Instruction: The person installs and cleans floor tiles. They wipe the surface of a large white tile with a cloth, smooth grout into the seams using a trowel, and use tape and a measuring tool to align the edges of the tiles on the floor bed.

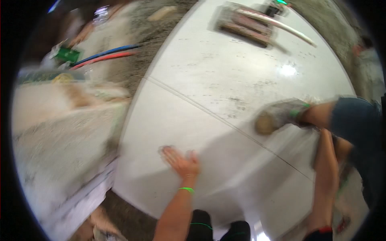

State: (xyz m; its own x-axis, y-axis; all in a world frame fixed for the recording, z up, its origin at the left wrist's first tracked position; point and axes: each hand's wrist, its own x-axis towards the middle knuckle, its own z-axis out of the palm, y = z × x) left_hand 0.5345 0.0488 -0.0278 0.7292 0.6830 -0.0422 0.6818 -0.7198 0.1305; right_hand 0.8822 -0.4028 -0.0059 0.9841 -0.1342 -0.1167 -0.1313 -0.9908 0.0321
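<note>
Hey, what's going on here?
A person's open left hand is over a large white tile; blur hides whether it touches. A joint separates this tile from another white tile, where a blurred tool with a pale handle shows. Someone in blue shorts has a shoe near the joint.

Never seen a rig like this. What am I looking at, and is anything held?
No robot here, just a person. The one picture comes from a wide fisheye camera on their head, looking down, so edges bend. Their left hand is open over a large pale panel, holding nothing; blur hides whether it touches. The right hand can't be made out. At the far end lies a blurred, boxy reddish object with a pale bar. Another person's shoe is on the right. Blue and red hoses lie off to the left.
</note>
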